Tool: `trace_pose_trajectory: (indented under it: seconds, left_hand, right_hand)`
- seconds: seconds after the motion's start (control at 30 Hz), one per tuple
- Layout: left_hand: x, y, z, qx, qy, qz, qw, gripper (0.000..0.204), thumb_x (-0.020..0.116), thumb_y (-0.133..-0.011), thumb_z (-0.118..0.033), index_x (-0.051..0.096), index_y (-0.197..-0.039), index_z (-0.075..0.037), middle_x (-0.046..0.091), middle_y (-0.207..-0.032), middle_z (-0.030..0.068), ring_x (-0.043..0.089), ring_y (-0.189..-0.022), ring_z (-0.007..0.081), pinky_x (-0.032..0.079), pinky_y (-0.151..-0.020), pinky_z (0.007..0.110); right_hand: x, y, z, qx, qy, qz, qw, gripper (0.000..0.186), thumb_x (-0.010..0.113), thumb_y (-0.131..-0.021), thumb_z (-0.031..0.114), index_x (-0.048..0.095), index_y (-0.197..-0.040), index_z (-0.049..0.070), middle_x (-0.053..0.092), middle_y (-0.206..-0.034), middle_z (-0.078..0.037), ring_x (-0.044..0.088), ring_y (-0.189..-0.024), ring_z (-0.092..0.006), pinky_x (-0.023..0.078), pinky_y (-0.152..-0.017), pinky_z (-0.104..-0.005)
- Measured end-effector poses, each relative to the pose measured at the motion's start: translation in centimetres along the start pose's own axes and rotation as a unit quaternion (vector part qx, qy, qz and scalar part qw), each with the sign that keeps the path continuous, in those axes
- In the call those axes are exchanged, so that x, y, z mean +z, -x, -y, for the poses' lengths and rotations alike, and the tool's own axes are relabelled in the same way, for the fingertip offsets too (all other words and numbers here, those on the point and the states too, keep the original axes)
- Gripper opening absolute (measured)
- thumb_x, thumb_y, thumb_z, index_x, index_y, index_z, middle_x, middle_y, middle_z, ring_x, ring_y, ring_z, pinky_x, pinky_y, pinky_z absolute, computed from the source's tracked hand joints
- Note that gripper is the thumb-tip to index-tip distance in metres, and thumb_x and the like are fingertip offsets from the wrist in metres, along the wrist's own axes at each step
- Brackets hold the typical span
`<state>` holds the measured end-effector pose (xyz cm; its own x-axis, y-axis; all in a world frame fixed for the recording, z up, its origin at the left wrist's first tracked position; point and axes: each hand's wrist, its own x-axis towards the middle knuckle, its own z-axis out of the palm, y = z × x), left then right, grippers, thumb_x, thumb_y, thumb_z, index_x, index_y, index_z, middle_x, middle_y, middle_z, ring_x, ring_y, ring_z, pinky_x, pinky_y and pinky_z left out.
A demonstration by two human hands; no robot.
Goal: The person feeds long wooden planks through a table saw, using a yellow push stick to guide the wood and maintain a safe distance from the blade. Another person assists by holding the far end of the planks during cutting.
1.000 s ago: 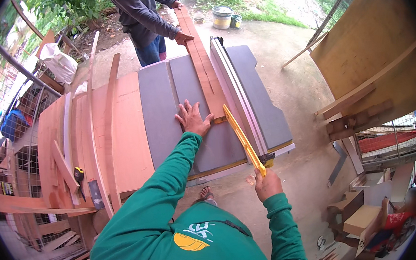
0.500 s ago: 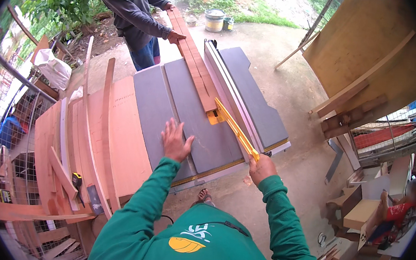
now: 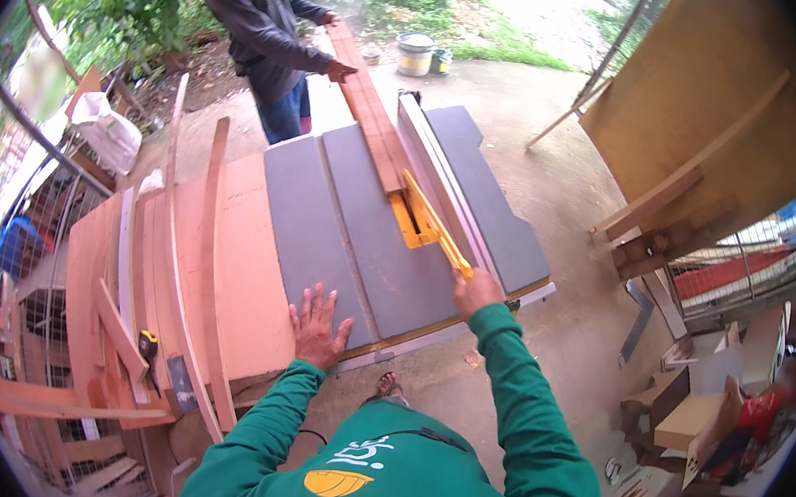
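Observation:
My right hand (image 3: pixel 478 294) is closed around the handle of a yellow push stick (image 3: pixel 439 228). The stick's far end meets the near end of a long reddish-brown board (image 3: pixel 377 114) lying on a grey table saw (image 3: pixel 297 207). A yellow insert plate (image 3: pixel 409 231) with a dark slot shows just behind the board; any blade is hidden. Along the board's right side runs the pale rip fence (image 3: pixel 451 177). With fingers spread, my left hand (image 3: pixel 320 332) lies flat near the saw's front left corner, holding nothing. A co-worker (image 3: pixel 270 34) grips the board's far part with both hands.
On the left, a wooden side table (image 3: pixel 232 300) carries long strips, offcuts and a tape measure (image 3: pixel 147 345). A bucket (image 3: pixel 415 53) stands beyond the saw. Large plywood sheets (image 3: pixel 704 105) lean at the right. Another person in red (image 3: pixel 763 408) sits lower right among boards.
The board has slid farther away across the saw, the push stick following it and uncovering more of the yellow plate. My left hand has drawn back toward the saw's front edge.

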<state>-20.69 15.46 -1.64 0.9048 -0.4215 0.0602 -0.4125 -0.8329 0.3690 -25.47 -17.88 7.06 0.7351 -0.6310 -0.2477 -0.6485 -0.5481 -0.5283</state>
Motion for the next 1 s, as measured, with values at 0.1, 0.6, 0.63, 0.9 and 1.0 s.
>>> trace_pose_trajectory:
  seconds: [0.1, 0.6, 0.63, 0.9, 1.0]
  left_hand:
    - [-0.3, -0.5, -1.1, 0.036, 0.016, -0.017, 0.999, 0.068, 0.067, -0.101, -0.041, 0.051, -0.16, -0.013, 0.037, -0.174, 0.0158, 0.028, -0.163, 0.0388, 0.014, -0.13, 0.065]
    - [1.9, -0.2, 1.0, 0.12, -0.02, -0.094, 0.988, 0.044, 0.061, -0.103, -0.02, 0.065, -0.143, -0.003, 0.061, -0.15, 0.0218, 0.056, -0.139, 0.0387, 0.042, -0.116, 0.054]
    - [2.8, -0.4, 2.5, 0.141, 0.012, -0.129, 0.982, 0.036, 0.061, -0.103, -0.017, 0.07, -0.135, -0.002, 0.068, -0.139, 0.0221, 0.062, -0.129, 0.0383, 0.048, -0.108, 0.052]
    - [-1.8, 5.8, -22.4, 0.029, 0.135, -0.018, 0.99, 0.015, 0.061, -0.1, -0.007, 0.071, -0.109, 0.0, 0.071, -0.106, 0.0181, 0.068, -0.103, 0.0351, 0.054, -0.089, 0.047]
    - [-0.7, 4.7, -35.6, 0.068, 0.197, 0.013, 0.978, 0.01, 0.061, -0.099, -0.004, 0.07, -0.102, 0.0, 0.069, -0.097, 0.0163, 0.068, -0.097, 0.0339, 0.054, -0.084, 0.045]
  right_hand:
    - [-1.0, -3.5, 1.5, 0.039, -0.077, 0.051, 0.995, 0.042, 0.067, -0.105, 0.04, 0.077, -0.1, 0.0, 0.075, -0.09, -0.026, 0.073, -0.085, -0.0422, 0.058, -0.078, -0.0513]
    - [-21.8, 0.4, -17.8, -0.065, -0.23, -0.51, 0.826, 0.025, 0.069, -0.102, 0.03, 0.066, -0.104, 0.005, 0.07, -0.086, -0.021, 0.072, -0.081, -0.0403, 0.058, -0.071, -0.0474]
    - [-20.0, 0.4, -23.5, -0.035, -0.198, -0.514, 0.834, 0.029, 0.071, -0.101, 0.033, 0.068, -0.109, 0.005, 0.072, -0.09, -0.023, 0.073, -0.087, -0.0426, 0.058, -0.076, -0.0485]
    - [4.3, 22.6, -58.3, 0.609, -0.187, -0.122, 0.761, 0.045, 0.074, -0.089, 0.028, 0.074, -0.125, 0.002, 0.074, -0.127, -0.027, 0.073, -0.116, -0.0435, 0.059, -0.099, -0.0522]
    - [16.9, 32.8, -67.7, 0.702, -0.245, 0.01, 0.669, 0.055, 0.07, -0.095, 0.032, 0.066, -0.143, 0.005, 0.071, -0.137, -0.023, 0.071, -0.124, -0.0363, 0.057, -0.106, -0.0466]
